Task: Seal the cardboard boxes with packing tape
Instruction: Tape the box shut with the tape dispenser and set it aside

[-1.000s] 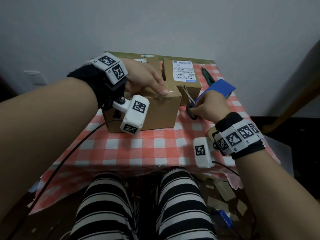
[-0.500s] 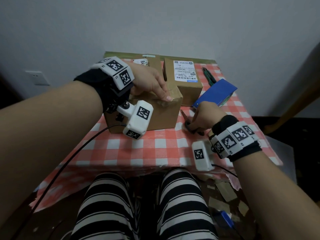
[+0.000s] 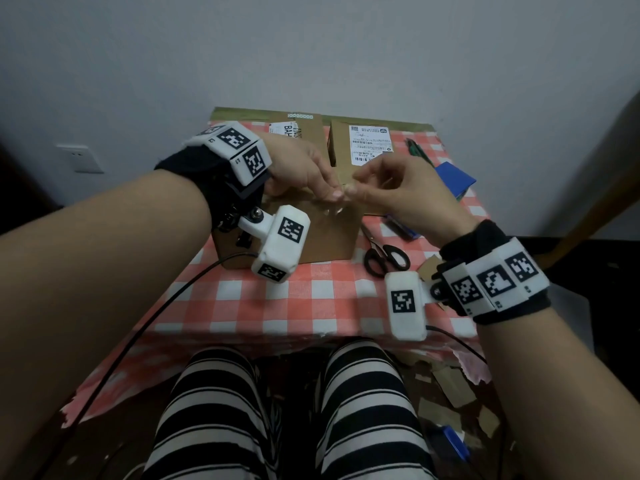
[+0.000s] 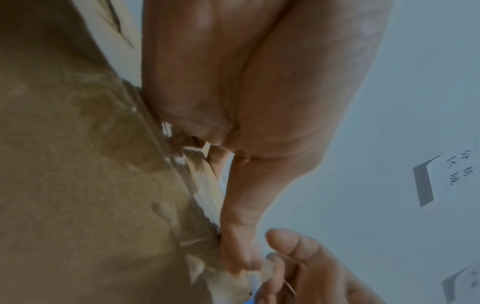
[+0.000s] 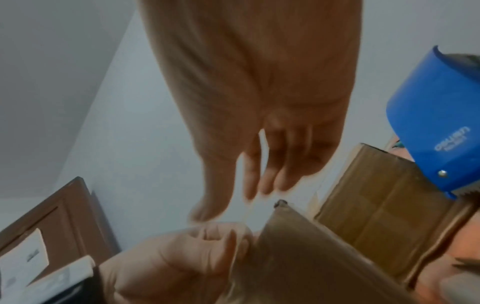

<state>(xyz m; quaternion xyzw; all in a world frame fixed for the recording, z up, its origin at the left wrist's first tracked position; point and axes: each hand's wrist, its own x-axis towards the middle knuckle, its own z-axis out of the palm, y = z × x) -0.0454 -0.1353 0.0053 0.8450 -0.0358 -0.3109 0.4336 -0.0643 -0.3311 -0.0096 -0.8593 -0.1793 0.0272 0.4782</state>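
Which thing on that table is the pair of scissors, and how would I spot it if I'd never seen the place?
Start at the table with the red and white checked cloth and find the front cardboard box near its middle, where both hands meet. Just right of that box, flat on the cloth, lie the scissors. They alone have two black loop handles; the blue things beyond are boxy.

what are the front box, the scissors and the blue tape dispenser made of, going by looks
Front box: brown cardboard, matte, with a glossy crinkled strip of clear tape on top.
Scissors: black handle loops, probably plastic; blades look like dull grey metal, though they are small in the head view.
Blue tape dispenser: smooth, slightly shiny shell, likely moulded plastic, with a metal-looking rivet and a printed logo.
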